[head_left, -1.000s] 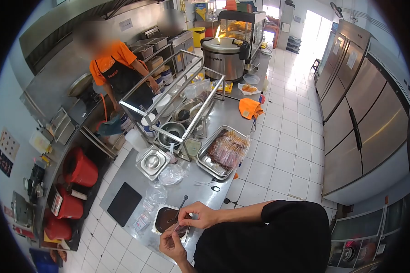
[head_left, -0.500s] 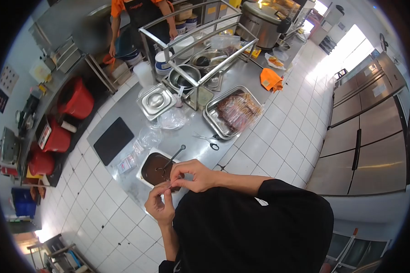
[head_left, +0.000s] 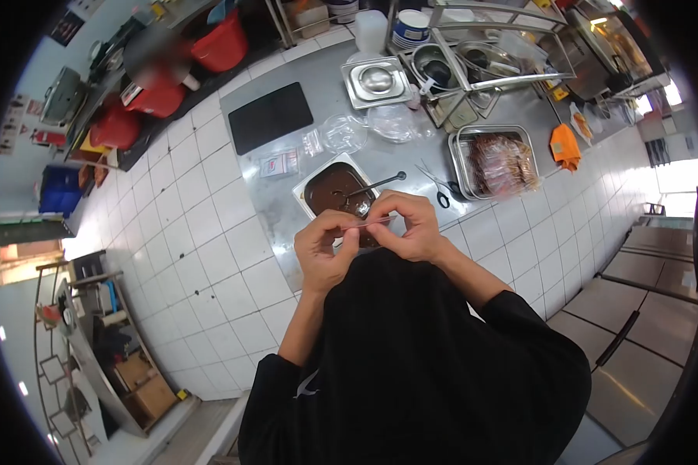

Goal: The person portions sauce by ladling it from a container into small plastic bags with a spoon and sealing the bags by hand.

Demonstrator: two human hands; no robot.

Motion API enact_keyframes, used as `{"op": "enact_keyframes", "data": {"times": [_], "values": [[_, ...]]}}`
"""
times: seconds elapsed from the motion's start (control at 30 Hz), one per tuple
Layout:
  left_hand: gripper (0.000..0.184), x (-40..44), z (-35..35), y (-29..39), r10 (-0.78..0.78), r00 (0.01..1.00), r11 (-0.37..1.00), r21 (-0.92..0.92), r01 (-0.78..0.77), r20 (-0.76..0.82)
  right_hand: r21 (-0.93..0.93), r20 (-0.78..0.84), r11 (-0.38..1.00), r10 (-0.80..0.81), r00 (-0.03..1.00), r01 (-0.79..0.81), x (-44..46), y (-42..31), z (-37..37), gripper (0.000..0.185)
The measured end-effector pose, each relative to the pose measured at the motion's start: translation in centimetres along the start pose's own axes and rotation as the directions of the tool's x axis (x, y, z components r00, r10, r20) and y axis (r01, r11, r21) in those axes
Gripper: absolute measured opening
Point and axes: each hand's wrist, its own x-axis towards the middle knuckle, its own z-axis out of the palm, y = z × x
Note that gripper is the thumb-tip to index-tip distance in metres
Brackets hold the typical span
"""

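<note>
Fingertips of my left hand (head_left: 327,246) and my right hand (head_left: 408,225) are pinched close together, thumbs facing each other. Between them runs a thin strip of clear plastic film (head_left: 381,222), gripped by both; its full shape is hard to make out. Just beyond and below the hands is a white-rimmed pan (head_left: 301,188) of brown sauce (head_left: 329,186). A ladle (head_left: 380,184) rests in it, its dark handle pointing right across the rim. My hands cover the pan's near end.
Scissors (head_left: 442,199) lie right of the pan, by a metal tray (head_left: 464,147) of plastic-covered skewered meat (head_left: 504,164). A black board (head_left: 270,118), a printed packet (head_left: 279,163), clear bags (head_left: 345,133) and a lidded steel container (head_left: 376,80) sit farther back. A metal rack (head_left: 461,66) stands at the back right.
My view has swung, so the table now sits further right and the co-worker in orange is no longer clearly visible. My hands have drawn level, with clear film showing between them.
</note>
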Motion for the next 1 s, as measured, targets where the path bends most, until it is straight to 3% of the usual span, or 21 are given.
{"op": "enact_keyframes", "data": {"times": [0.13, 0.33, 0.5, 0.63, 0.73, 0.9, 1.0], "values": [[0.012, -0.5, 0.5, 0.1, -0.067, 0.996, 0.995, -0.075, 0.063, -0.051, -0.012, -0.025, 1.000, -0.009, 1.000, 0.009, 0.4, 0.2, 0.1, 0.007], [0.013, -0.3, 0.1, -0.6, 0.002, 1.000, 1.000, -0.027, -0.002, 0.021, 0.004, 0.048, 0.997, 0.073, 0.996, -0.073, 0.6, 0.0, 0.0, 0.008], [0.013, -0.2, 0.0, -1.0, -0.017, 0.998, 0.994, 0.107, 0.011, 0.055, -0.003, 0.070, 0.999, 0.050, 0.996, -0.050, 0.2, 0.1, -0.7, 0.008], [0.012, 0.6, 0.6, -0.6, 0.024, 0.994, 0.971, 0.234, -0.050, 0.110, 0.087, 0.045, 0.981, 0.172, 0.984, -0.176, -1.4, 0.6, -2.2, 0.007], [0.007, 0.6, 0.9, -1.1, -0.041, 0.984, 0.959, 0.282, -0.010, 0.174, 0.104, 0.000, 0.984, 0.145, 0.989, -0.144, -2.9, 1.1, -3.5, 0.004], [0.011, 0.2, 1.9, -2.7, -0.223, 0.937, 0.943, 0.304, 0.137, 0.267, 0.022, 0.070, 0.955, 0.292, 0.954, -0.295, -4.7, 1.5, -7.0, 0.003], [0.019, 0.3, 3.0, -3.1, -0.261, 0.943, 0.928, 0.323, 0.186, 0.205, -0.118, 0.062, 0.926, 0.368, 0.928, -0.359, -4.5, 2.4, -11.4, 0.003]]}}
